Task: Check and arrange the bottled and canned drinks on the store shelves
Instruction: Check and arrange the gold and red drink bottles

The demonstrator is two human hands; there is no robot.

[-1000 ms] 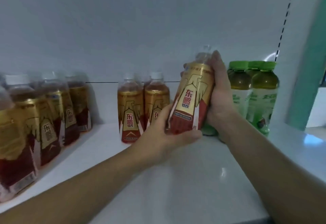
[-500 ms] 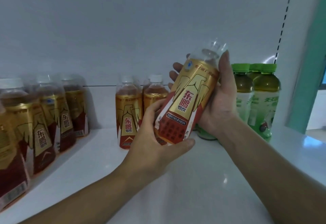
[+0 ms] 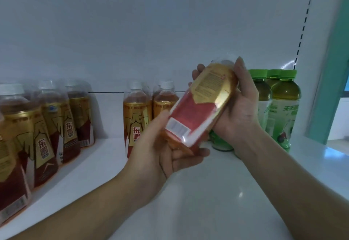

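Shelf [image 3: 207, 211] white, glossy; teal post [image 3: 330, 69], perhaps a doorframe; left hand [image 3: 160, 153] and right hand [image 3: 239, 113] clasped round tilted bottle [image 3: 200, 107]

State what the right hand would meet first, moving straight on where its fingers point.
Probably the white back panel; the right hand points up past the green-capped bottles, though depth is unclear.
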